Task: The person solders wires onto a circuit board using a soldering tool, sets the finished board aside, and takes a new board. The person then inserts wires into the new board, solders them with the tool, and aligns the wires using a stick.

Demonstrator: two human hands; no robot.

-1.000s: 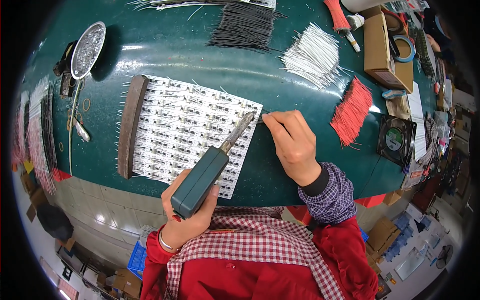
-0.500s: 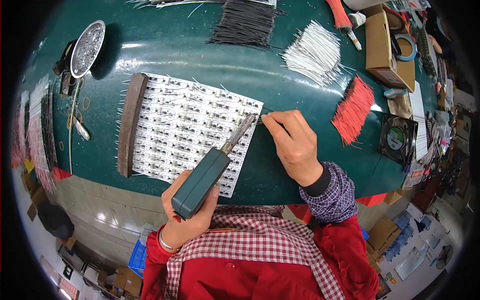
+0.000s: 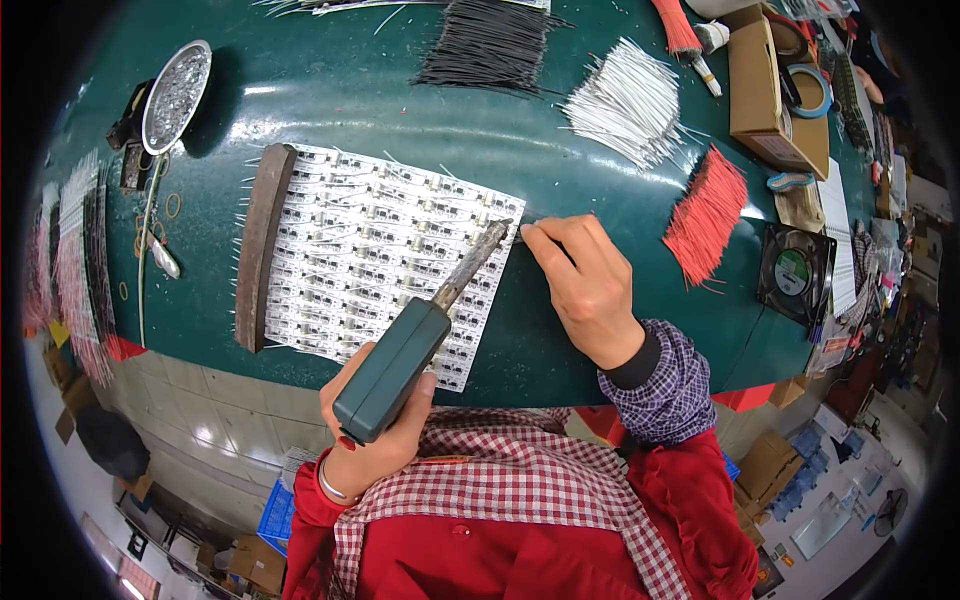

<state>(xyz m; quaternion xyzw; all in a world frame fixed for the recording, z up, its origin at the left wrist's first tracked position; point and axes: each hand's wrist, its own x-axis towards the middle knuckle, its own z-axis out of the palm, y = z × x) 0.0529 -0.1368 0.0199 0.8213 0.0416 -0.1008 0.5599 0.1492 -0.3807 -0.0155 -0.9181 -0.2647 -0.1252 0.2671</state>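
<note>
My left hand [image 3: 375, 410] is wrapped round the dark green handle of a soldering iron [image 3: 395, 365]. The iron's long, discoloured metal tip slants up and right, over the upper right edge of a white sheet of circuit boards [image 3: 380, 255]. Beside that edge, my right hand [image 3: 590, 285] is closed in a pinch on what looks like a thin wire, mostly hidden by the fingertips. Small dark parts and short white wires cover the sheet in rows. A brown metal bar [image 3: 266, 250] lies across its left side.
Beyond the sheet are bundles of black wires [image 3: 485, 45], white wires [image 3: 628, 105] and red wires [image 3: 706, 215]. A small fan [image 3: 795, 268] and a cardboard box [image 3: 760, 90] stand at the right. At the left is a metal dish [image 3: 176, 97] with silvery bits.
The soldering iron has shifted slightly left and down, its tip drawing back a little from my right fingertips. My right hand stays pinched in nearly the same place.
</note>
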